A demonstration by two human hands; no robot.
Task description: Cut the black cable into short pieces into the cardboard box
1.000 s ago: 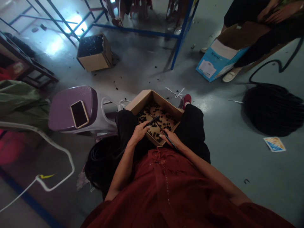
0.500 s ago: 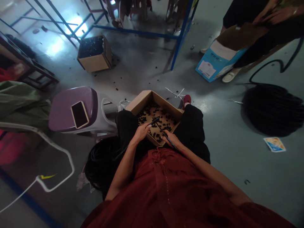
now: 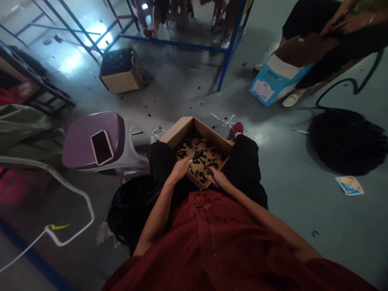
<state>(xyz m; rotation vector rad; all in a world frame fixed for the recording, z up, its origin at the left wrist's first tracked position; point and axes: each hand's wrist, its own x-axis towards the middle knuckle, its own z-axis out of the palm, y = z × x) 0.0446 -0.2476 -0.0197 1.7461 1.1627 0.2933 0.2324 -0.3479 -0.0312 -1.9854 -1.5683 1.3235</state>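
Over the box (image 3: 176, 129), a likely light, bendy strip (image 3: 198, 154) is gripped near its tip by the left hand (image 3: 181, 168), a tool (image 3: 203, 163) by the right hand (image 3: 219, 178).

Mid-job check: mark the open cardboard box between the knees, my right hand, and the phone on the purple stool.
Open cardboard box (image 3: 177, 131): head view, on its far-left wall.
Right hand (image 3: 221, 177): head view, on the back of the hand.
Phone (image 3: 102, 147): head view, middle of its dark screen.
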